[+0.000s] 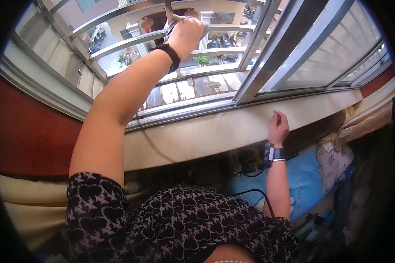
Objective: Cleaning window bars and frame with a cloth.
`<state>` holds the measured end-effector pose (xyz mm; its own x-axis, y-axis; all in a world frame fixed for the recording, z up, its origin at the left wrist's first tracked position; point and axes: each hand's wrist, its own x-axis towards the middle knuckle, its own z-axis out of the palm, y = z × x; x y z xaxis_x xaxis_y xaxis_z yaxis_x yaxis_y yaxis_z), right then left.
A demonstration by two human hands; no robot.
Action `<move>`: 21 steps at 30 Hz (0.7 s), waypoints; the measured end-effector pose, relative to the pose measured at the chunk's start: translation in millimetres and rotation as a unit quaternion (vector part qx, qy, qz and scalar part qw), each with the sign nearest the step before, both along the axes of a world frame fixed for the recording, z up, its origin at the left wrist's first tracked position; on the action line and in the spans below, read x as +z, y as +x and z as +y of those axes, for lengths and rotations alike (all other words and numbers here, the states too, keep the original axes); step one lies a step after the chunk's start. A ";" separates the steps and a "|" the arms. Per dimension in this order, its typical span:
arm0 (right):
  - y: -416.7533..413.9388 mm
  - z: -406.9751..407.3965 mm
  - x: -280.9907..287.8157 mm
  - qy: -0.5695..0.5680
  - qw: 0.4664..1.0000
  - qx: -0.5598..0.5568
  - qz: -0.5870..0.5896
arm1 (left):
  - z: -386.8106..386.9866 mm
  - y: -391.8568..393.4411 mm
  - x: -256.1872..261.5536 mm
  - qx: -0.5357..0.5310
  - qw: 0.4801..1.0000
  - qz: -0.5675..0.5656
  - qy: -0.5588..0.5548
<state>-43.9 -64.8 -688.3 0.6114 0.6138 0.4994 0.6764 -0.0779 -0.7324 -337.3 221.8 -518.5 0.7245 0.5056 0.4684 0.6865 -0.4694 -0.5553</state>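
My left hand [186,35] reaches out through the window opening and grips a grey cloth [172,27]. The cloth is wrapped against the metal window bars [128,42], near where an upright bar meets the crosswise ones; the fingers partly hide it. Over the pale window sill [197,134], at its inner edge, is my right hand [278,128], with fingers curled and no object visible in it. A sliding window frame [279,49] of metal stands between the opening and the glass pane on the right.
A metal track [184,110] runs along the sill. A dark cable [151,141] crosses the sill; another hangs by my right arm. A blue quilted cover [299,184] and a floral cloth [335,161] lie below right. Beige curtains [29,203] hang at lower left.
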 end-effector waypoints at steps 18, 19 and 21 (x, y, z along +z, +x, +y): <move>-1.4 -1.2 -2.5 0.016 1.000 -0.014 -0.002 | 5.0 0.7 -23.3 -0.107 0.976 -0.159 0.101; -1.3 -0.4 -3.3 0.022 1.000 -0.011 -0.006 | 2.6 -1.9 -23.5 -0.132 0.970 -0.165 0.120; -2.3 0.2 -4.0 0.022 1.000 -0.007 -0.005 | -3.3 -17.5 -23.7 -0.158 0.969 -0.162 0.103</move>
<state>-46.2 -64.6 -692.3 0.6148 0.5820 0.5323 0.6828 -0.0550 -0.7285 -354.8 218.4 -542.2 0.6257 0.1538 0.7647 0.6806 -0.5867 -0.4388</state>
